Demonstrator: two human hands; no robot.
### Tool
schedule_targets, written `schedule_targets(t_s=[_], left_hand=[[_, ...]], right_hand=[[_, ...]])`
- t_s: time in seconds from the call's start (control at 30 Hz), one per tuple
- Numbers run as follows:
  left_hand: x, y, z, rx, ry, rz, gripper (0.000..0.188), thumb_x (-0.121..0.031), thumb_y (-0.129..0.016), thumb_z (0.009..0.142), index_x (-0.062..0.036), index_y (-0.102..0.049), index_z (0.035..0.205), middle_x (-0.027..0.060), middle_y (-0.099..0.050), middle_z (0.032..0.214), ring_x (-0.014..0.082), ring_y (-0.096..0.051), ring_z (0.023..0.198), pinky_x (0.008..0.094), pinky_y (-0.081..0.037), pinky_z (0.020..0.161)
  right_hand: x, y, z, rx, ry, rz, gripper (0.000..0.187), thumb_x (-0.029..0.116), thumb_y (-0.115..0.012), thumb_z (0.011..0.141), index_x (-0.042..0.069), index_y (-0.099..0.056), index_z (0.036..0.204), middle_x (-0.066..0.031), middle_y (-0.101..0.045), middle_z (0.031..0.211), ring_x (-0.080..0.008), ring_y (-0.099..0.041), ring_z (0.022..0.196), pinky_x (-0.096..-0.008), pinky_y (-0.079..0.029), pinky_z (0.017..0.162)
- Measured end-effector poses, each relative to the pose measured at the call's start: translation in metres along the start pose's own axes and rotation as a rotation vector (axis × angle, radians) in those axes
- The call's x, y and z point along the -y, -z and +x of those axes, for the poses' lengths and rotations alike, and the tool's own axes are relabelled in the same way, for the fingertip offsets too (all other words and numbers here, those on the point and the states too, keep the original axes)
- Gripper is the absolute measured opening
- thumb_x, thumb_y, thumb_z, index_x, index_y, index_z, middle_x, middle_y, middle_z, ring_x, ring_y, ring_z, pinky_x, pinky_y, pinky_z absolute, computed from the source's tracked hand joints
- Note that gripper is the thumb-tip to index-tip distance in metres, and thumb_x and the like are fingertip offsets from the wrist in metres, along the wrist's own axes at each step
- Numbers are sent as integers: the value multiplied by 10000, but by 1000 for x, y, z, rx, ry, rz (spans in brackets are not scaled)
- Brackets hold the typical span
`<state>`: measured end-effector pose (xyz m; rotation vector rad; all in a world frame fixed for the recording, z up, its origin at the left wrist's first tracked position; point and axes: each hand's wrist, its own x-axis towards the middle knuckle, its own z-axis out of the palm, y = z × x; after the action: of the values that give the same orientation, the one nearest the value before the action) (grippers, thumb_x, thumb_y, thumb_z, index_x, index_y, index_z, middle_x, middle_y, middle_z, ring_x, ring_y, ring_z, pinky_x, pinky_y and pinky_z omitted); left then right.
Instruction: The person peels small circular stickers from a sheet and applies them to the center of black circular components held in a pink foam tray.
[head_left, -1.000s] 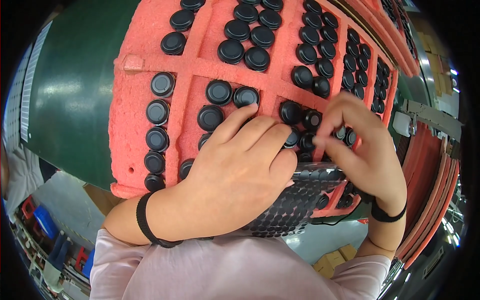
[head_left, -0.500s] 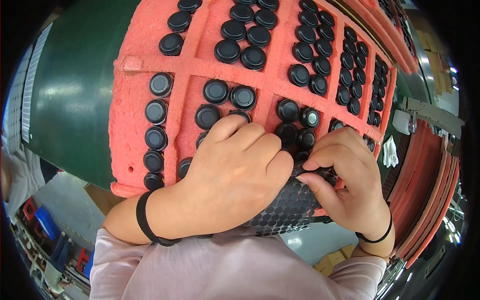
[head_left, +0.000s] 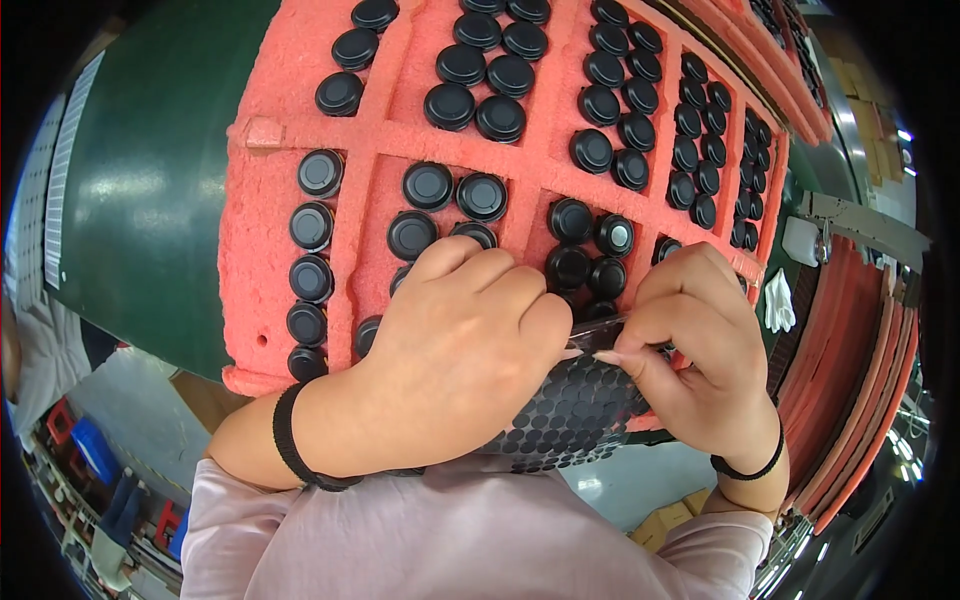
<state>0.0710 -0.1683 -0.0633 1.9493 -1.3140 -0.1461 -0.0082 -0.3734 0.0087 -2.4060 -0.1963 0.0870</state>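
A sheet of black round stickers [head_left: 565, 410] on clear backing hangs between my hands, in front of a pink foam tray [head_left: 400, 145]. My left hand [head_left: 470, 335] is closed over the sheet's upper left part, its thumb tip at the top edge. My right hand [head_left: 700, 340] pinches thumb and forefinger together at the upper right edge; whether a loose sticker is between them is too small to tell. Just beyond my fingers sit round black caps [head_left: 569, 266] in a tray compartment. One nearby cap [head_left: 614, 235] has a shiny, pale centre, unlike the dull discs on the others.
Several more caps [head_left: 500, 118] fill the tray's compartments in rows. The tray lies on a green surface [head_left: 150, 200]. To the right are stacked pink foam trays [head_left: 840, 380], a white glove [head_left: 780, 301] and a metal bracket [head_left: 865, 228]. Cardboard boxes [head_left: 672, 520] stand on the floor below.
My left hand has shifted slightly left and down. A strip of clear backing now shows at the sheet's top edge between my fingertips. The tray appears shifted slightly left.
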Motion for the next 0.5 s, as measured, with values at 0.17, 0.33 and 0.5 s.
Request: schedule_targets(t_s=[0.17, 0.33, 0.5], left_hand=[[-2, 10, 1, 87, 73, -27, 272, -176, -819, 710, -78, -626, 875, 74, -586, 870, 291, -585, 827, 427, -443, 799], [-19, 21, 6, 131, 34, -81, 312, -232, -841, 702, -94, -646, 903, 74, -614, 949, 287, -596, 874, 436, -453, 813], [-34, 30, 12, 198, -39, -73, 377, -289, -844, 696, -94, -651, 955, 86, -650, 1079, 285, -616, 993, 461, -462, 920]], right_hand=[[-17, 16, 5, -3, 26, 93, 241, 16, -837, 725, 52, -623, 831, -55, -565, 896, -207, -565, 856, -337, -448, 784], [-43, 25, 17, 18, -243, 148, 174, -9, -767, 825, 3, -615, 908, -67, -569, 906, -211, -596, 848, -331, -492, 768], [-58, 19, 24, 95, -372, 232, 118, -7, -713, 888, -14, -608, 942, -74, -550, 904, -187, -594, 833, -308, -507, 768]])
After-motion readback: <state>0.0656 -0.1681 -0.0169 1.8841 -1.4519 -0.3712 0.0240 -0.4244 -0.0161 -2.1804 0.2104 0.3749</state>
